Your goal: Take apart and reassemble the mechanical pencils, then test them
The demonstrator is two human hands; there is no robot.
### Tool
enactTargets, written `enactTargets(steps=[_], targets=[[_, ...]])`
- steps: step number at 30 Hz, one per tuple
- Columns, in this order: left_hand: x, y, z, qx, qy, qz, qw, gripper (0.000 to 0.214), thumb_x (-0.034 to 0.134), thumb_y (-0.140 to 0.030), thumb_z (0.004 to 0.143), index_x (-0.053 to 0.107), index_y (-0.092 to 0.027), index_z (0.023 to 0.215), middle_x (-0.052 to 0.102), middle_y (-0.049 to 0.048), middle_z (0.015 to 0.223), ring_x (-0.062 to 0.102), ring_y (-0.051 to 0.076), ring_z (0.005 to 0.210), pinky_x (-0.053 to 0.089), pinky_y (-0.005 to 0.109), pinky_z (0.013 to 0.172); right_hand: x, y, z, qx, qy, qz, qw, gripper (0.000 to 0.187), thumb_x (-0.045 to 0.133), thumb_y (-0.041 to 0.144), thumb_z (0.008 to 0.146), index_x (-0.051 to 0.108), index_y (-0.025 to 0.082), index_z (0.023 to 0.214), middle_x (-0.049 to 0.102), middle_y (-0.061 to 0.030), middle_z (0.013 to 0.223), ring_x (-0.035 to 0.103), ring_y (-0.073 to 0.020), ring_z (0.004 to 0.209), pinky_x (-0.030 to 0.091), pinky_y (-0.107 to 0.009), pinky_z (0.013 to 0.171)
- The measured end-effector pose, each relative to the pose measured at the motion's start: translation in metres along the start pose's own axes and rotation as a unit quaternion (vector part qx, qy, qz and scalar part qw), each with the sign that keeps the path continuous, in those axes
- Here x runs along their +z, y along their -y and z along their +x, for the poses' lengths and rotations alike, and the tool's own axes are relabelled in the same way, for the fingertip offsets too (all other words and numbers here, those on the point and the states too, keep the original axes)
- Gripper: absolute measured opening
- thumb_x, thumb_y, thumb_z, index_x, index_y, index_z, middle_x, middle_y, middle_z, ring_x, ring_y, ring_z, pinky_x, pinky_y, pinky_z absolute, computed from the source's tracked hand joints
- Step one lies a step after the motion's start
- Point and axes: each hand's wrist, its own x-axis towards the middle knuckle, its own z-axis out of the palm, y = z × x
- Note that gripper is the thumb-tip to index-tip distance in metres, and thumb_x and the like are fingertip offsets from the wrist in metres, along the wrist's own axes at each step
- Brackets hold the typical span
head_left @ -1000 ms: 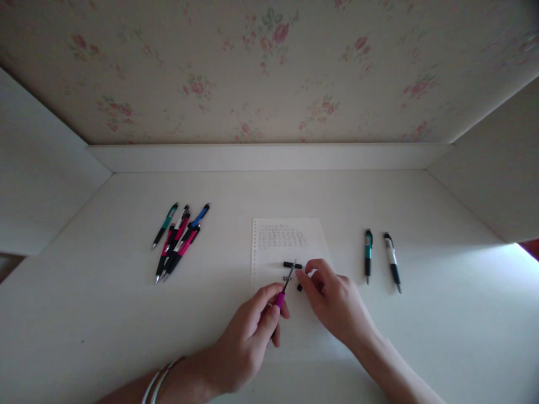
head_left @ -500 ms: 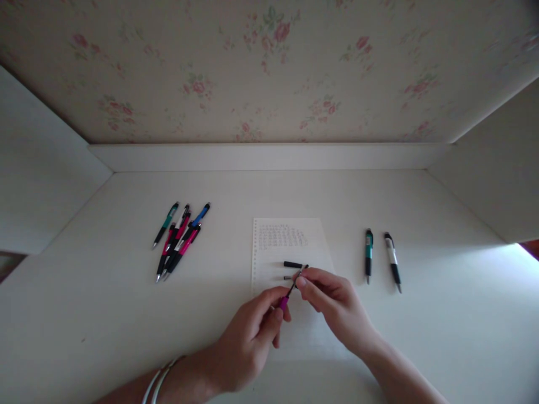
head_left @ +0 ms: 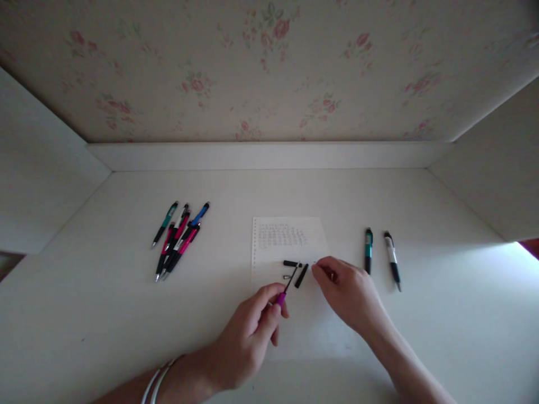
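My left hand is closed around the magenta barrel of a pen that has been taken apart. A thin dark refill sticks out of its far end, pointing up and to the right. My right hand is pinched, thumb against forefinger, a short way right of the refill's tip; a tiny pale bit shows at the fingertips, too small to name. Between the hands, on a sheet of lined paper, lie a black tube, a second black piece and a small metal pen tip.
At the left, several pens in green, pink, white and blue lie in a loose pile. A green pen and a white pen lie on the right; my right hand partly covers the green one. A white ledge borders the desk's back.
My right hand has moved right, away from the refill's tip, still pinched. The black pieces on the paper are now uncovered. My left hand has stayed nearly in place with the pen barrel.
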Motion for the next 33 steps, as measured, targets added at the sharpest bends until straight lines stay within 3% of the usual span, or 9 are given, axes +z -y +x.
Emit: enactTargets(steps=[3,6,11,14,17,19,23,28,33], targets=[[0.000,0.001,-0.001,-0.003,-0.002,0.005,1.000,0.037,0.041,-0.044,0.106,0.055,-0.019,0.129,0.062,0.0062,0.097,0.055,0.011,0.065,0.047,0.025,0.059,0.005,-0.001,-0.001,-0.019,0.020,-0.140,0.990,0.026,0.055,0.034,0.090,0.065,0.024,0.068,0.069,-0.0024,0.065,0.060,-0.0211,0.060,0.032,-0.030,0.055],[0.000,0.005,-0.002,-0.006,-0.007,0.001,1.000,0.037,0.042,-0.045,0.106,0.055,-0.020,0.130,0.062,0.0064,0.098,0.056,0.011,0.065,0.048,0.025,0.058,0.009,-0.002,-0.001,-0.041,0.019,-0.157,0.987,0.030,0.053,0.035,0.093,0.064,0.024,0.067,0.069,-0.0021,0.063,0.061,-0.0220,0.060,0.032,-0.030,0.055],[0.001,0.008,0.000,-0.008,-0.011,-0.029,1.000,0.038,0.043,-0.045,0.105,0.054,-0.021,0.132,0.061,0.0056,0.098,0.055,0.010,0.064,0.047,0.024,0.056,0.003,0.003,-0.007,-0.117,-0.060,0.009,0.991,0.031,0.051,0.034,0.099,0.062,0.022,0.072,0.065,-0.0020,0.063,0.060,-0.0189,0.061,0.042,-0.029,0.058],[0.001,0.006,0.002,-0.003,-0.004,-0.045,0.999,0.038,0.045,-0.046,0.105,0.054,-0.020,0.132,0.060,0.0048,0.097,0.054,0.010,0.063,0.047,0.023,0.056,0.001,0.009,-0.015,-0.214,-0.014,0.141,0.966,0.016,0.053,0.028,0.100,0.067,0.020,0.100,0.072,-0.0037,0.080,0.064,-0.0162,0.067,0.049,-0.025,0.058],[0.001,0.003,0.003,0.010,0.007,-0.037,0.999,0.039,0.045,-0.046,0.105,0.054,-0.020,0.133,0.059,0.0037,0.094,0.053,0.010,0.063,0.046,0.023,0.056,0.006,0.012,-0.019,-0.341,0.037,0.146,0.928,0.027,0.053,0.019,0.101,0.062,0.021,0.126,0.075,-0.0072,0.100,0.070,-0.0185,0.085,0.055,-0.030,0.075],[0.002,0.001,0.003,0.015,0.006,-0.028,0.999,0.040,0.044,-0.047,0.105,0.054,-0.020,0.133,0.058,0.0033,0.093,0.053,0.009,0.061,0.045,0.023,0.055,0.011,0.012,-0.019,-0.369,0.045,0.124,0.920,0.029,0.051,0.016,0.101,0.063,0.022,0.127,0.075,-0.0077,0.103,0.070,-0.0200,0.090,0.055,-0.033,0.079],[0.002,0.002,0.003,0.009,0.007,-0.011,1.000,0.041,0.045,-0.047,0.104,0.054,-0.021,0.133,0.060,0.0044,0.094,0.053,0.010,0.062,0.045,0.023,0.054,0.013,0.010,-0.016,-0.333,-0.012,0.128,0.934,0.023,0.052,0.013,0.100,0.066,0.020,0.116,0.075,-0.0084,0.104,0.071,-0.0195,0.095,0.056,-0.031,0.082],[0.001,0.006,0.001,0.000,0.003,-0.007,1.000,0.040,0.044,-0.047,0.104,0.054,-0.021,0.133,0.061,0.0053,0.096,0.055,0.010,0.062,0.046,0.024,0.056,0.001,0.003,-0.009,-0.234,-0.156,0.127,0.951,0.016,0.051,0.017,0.101,0.067,0.018,0.100,0.071,-0.0065,0.090,0.067,-0.0162,0.078,0.052,-0.027,0.068],[0.001,0.007,0.000,0.001,-0.004,0.002,1.000,0.039,0.044,-0.047,0.104,0.054,-0.022,0.133,0.062,0.0057,0.098,0.055,0.010,0.063,0.048,0.024,0.058,-0.004,-0.009,0.002,-0.219,-0.078,-0.045,0.972,0.028,0.044,0.025,0.101,0.068,0.018,0.090,0.068,-0.0062,0.081,0.064,-0.0182,0.068,0.048,-0.030,0.061]])
